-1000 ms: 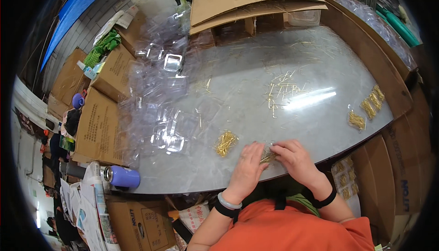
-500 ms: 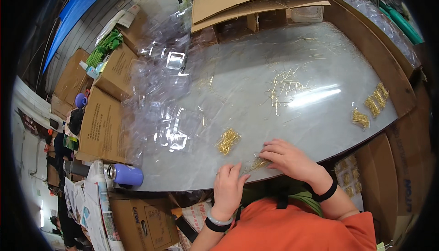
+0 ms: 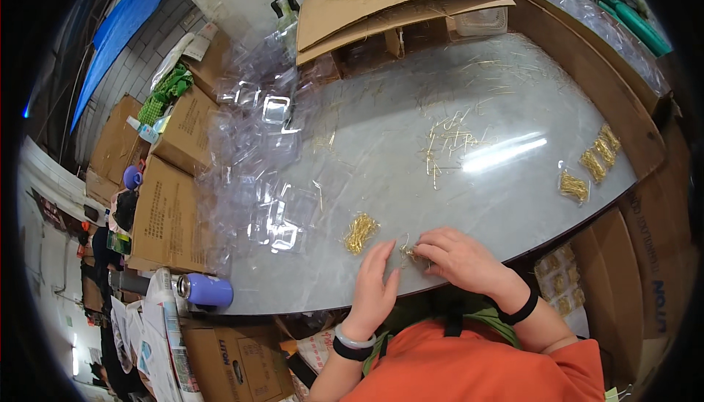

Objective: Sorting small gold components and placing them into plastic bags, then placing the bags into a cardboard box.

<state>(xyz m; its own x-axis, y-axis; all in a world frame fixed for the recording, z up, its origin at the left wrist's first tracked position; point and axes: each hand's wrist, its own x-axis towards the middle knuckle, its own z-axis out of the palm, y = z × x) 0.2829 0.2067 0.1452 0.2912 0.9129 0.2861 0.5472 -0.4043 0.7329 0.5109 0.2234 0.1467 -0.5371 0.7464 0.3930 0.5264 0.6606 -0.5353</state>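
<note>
Wire bundle (image 3: 405, 251), gold, near the front edge of the surface (image 3: 513, 219), pinched in the bent fingers of the right hand (image 3: 449, 260); left hand (image 3: 375, 283) just beside, empty, thumb spread from fingers. Larger gold wire pile (image 3: 361, 233) just beyond the left fingertips; loose wire hooks (image 3: 450, 138) scattered around the middle. Packed gold bundles (image 3: 574, 187) near the right edge, clear plastic packaging (image 3: 282, 215) heaped along the left.

The left forearm (image 3: 339, 373) and right forearm (image 3: 544, 330) reach in from the near side; the left hand (image 3: 374, 290) gapes, thumb apart, while the right hand (image 3: 458, 258) curls its fingers leftward.
</note>
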